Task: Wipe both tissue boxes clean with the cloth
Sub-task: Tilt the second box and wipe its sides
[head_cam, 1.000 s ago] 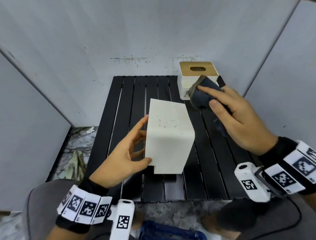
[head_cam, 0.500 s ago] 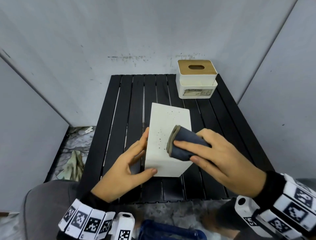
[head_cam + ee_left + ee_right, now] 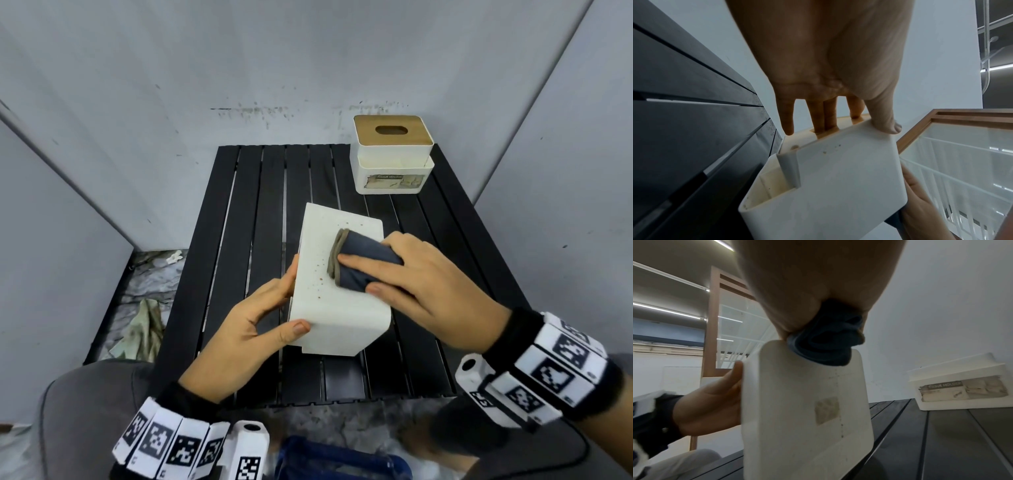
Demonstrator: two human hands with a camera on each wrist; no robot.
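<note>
A white tissue box (image 3: 329, 308), speckled with brown spots, lies tipped on its side over the black slatted table (image 3: 239, 240). My left hand (image 3: 296, 301) grips its near left edge, thumb on the upward face and fingers down the lid side (image 3: 818, 126). My right hand (image 3: 359, 274) holds a folded dark blue cloth (image 3: 363, 253) and presses it onto that upward face, right of the spots. In the right wrist view the cloth (image 3: 828, 344) sits at the box's (image 3: 803, 402) top edge. A second tissue box (image 3: 392, 161), white with a wooden lid, stands at the table's far right corner.
Grey walls close in the table at the back and on both sides. A crumpled pale rag (image 3: 144, 325) lies on the floor to the left. A blue object (image 3: 329, 462) sits below the table's near edge, between my knees.
My right hand brought the cloth down from near the far box onto the held box, then slid it a little farther along the face. The left hand lowered the box.
</note>
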